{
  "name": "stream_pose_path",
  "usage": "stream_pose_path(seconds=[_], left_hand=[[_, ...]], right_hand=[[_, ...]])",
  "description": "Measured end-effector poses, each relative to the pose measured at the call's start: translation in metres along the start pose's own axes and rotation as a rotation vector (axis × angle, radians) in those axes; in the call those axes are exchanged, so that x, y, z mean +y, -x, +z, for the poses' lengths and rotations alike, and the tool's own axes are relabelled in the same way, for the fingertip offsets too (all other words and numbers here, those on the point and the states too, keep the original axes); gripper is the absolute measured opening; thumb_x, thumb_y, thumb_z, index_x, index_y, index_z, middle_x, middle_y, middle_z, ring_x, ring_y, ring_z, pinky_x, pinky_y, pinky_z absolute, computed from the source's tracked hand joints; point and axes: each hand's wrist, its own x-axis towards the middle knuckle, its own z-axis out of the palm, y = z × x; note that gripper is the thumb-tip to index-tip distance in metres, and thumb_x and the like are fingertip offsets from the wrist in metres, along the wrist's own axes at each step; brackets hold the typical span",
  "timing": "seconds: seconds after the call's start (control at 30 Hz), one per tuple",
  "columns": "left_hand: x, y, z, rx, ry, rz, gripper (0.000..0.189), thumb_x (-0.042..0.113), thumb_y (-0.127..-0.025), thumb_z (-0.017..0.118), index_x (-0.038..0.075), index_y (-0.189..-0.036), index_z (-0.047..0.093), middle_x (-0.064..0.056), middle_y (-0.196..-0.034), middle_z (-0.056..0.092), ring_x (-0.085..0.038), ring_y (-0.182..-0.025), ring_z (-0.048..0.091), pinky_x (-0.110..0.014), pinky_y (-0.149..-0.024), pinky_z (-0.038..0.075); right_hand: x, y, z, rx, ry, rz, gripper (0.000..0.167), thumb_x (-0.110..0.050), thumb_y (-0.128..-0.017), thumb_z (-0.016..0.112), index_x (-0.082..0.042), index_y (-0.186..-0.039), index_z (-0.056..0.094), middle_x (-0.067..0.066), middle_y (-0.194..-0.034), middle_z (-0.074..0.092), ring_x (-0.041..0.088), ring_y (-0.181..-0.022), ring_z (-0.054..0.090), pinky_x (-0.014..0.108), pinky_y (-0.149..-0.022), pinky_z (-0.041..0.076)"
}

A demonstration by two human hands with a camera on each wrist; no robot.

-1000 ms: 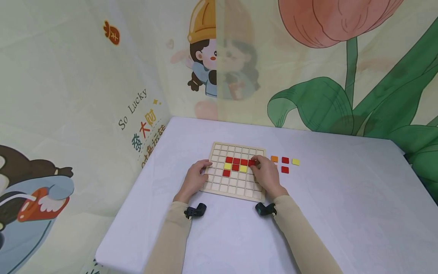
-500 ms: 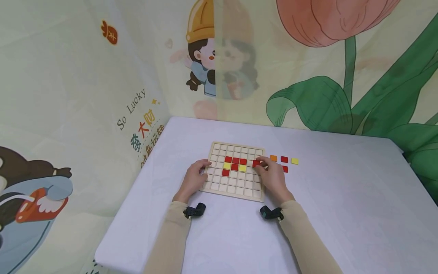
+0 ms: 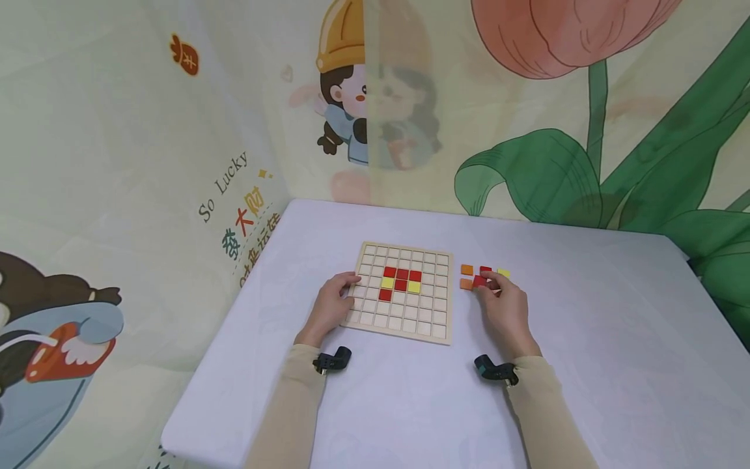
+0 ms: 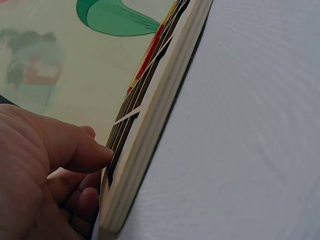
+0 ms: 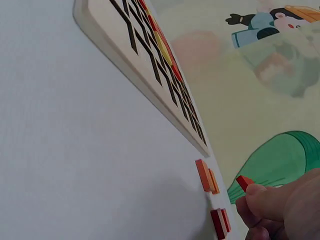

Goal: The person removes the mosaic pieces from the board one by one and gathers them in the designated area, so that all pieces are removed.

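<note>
A wooden grid board (image 3: 430, 329) lies on the white table, with several red tiles (image 3: 401, 284) and two yellow tiles (image 3: 414, 286) in its middle cells. My left hand (image 3: 330, 305) holds the board's left edge; the left wrist view shows the thumb (image 4: 85, 155) on top, fingers curled at the side. To the right of the board, my right hand (image 3: 508, 312) pinches a red tile (image 5: 243, 182) between thumb and finger, lifted off the table. Beneath it lie loose orange tiles (image 5: 202, 175) and red tiles (image 5: 218, 224); the hand partly hides this group in the head view.
A yellow tile (image 3: 503, 273) lies behind the right hand's fingers. The table (image 3: 404, 404) meets a printed cloth backdrop (image 3: 422, 189) at its far edge. Each wrist carries a small black camera (image 3: 334, 359).
My right hand has taken the red tile off the board, from the right end of the top red row, and moved it right above the loose tiles. The left hand stays at the board.
</note>
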Motion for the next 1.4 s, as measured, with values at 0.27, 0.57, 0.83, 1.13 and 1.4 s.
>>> stream_pose_path(seconds=[0.27,0.57,0.83,1.13,1.4], left_hand=[[-0.001,-0.001,0.0,0.005,-0.012,0.006,0.044,-0.006,-0.088,0.056,0.009,-0.128,0.062,-0.004,-0.143,0.05,-0.022,-0.136,0.042,-0.037,-0.109,0.04],[0.002,-0.001,-0.001,-0.001,-0.019,-0.006,0.044,-0.005,-0.088,0.056,0.01,-0.129,0.062,-0.003,-0.144,0.05,-0.022,-0.136,0.041,-0.037,-0.109,0.04],[0.001,-0.002,0.0,0.002,-0.019,0.001,0.044,-0.006,-0.088,0.055,0.01,-0.129,0.063,-0.003,-0.143,0.051,-0.022,-0.136,0.042,-0.035,-0.109,0.04],[0.002,-0.002,0.0,0.001,-0.015,0.0,0.045,-0.006,-0.087,0.055,0.01,-0.128,0.062,-0.004,-0.143,0.051,-0.022,-0.136,0.042,-0.036,-0.109,0.04],[0.002,-0.001,0.0,0.002,-0.017,-0.001,0.045,-0.006,-0.087,0.055,0.01,-0.129,0.062,-0.004,-0.144,0.05,-0.024,-0.136,0.042,-0.038,-0.11,0.04]], right_hand=[[0.014,-0.001,-0.017,0.013,0.025,0.053,0.037,-0.012,-0.097,0.059,-0.004,-0.133,0.057,0.018,-0.108,0.06,0.03,-0.093,0.052,0.032,-0.072,0.044],[0.026,-0.002,-0.027,0.003,0.075,0.061,0.036,-0.011,-0.097,0.057,-0.001,-0.132,0.056,0.02,-0.108,0.059,0.032,-0.093,0.051,0.036,-0.074,0.043],[0.032,-0.001,-0.026,0.023,0.153,0.048,0.032,-0.009,-0.095,0.061,-0.001,-0.126,0.061,0.019,-0.103,0.057,0.033,-0.093,0.048,0.041,-0.078,0.044],[0.036,-0.003,-0.026,0.021,0.204,0.035,0.031,-0.008,-0.095,0.061,0.001,-0.124,0.061,0.02,-0.102,0.055,0.034,-0.092,0.046,0.045,-0.079,0.042],[0.035,-0.004,-0.027,-0.015,0.247,0.016,0.031,-0.009,-0.095,0.061,0.0,-0.125,0.062,0.021,-0.103,0.055,0.035,-0.094,0.047,0.049,-0.081,0.04]])
